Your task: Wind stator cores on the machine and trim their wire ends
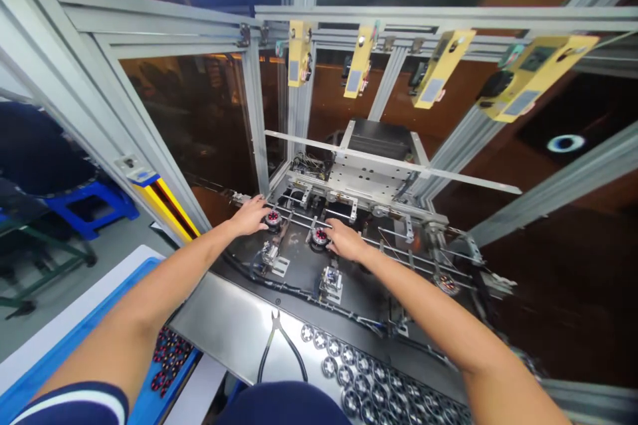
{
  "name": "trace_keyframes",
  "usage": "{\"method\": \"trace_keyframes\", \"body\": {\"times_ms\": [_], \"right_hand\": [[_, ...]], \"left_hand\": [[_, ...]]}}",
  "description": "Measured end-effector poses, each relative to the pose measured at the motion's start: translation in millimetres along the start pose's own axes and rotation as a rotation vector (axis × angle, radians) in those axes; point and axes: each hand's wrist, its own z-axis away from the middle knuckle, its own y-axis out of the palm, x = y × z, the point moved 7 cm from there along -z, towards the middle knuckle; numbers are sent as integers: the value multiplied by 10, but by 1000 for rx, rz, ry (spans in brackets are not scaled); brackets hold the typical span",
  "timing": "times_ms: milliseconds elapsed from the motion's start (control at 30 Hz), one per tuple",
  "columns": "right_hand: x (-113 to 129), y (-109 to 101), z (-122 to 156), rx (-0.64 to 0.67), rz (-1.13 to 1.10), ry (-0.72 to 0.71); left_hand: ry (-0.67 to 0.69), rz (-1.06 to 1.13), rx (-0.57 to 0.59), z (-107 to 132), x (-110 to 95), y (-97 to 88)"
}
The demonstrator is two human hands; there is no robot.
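Both my arms reach into a framed machine. My left hand (252,214) rests with its fingers curled on a small round red-and-black wound part (272,218) seated in the left fixture. My right hand (345,240) grips a second such part (319,236) in the neighbouring fixture. Both parts sit on the black machine bed (299,265), in front of a perforated metal carriage (369,179).
Pliers (279,345) lie on the steel plate near me. A row of several silver round parts (359,378) runs along the plate to the right. A blue tray (167,362) at lower left holds more red-and-black parts. Yellow devices (299,53) hang from the upper frame.
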Motion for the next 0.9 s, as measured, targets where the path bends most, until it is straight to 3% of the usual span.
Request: {"method": "trace_keyframes", "body": {"times_ms": [100, 233, 667, 900], "right_hand": [[-32, 184, -94, -11, -32, -13], [-80, 320, -161, -15, -82, -33], [-101, 497, -293, -9, -227, -73], [-146, 484, -306, -21, -241, -68]], "left_hand": [[20, -22, 52, -168, 34, 274], [39, -30, 114, -235, 128, 469], [45, -55, 357, -413, 427, 847], [86, -22, 433, -464, 431, 865]]}}
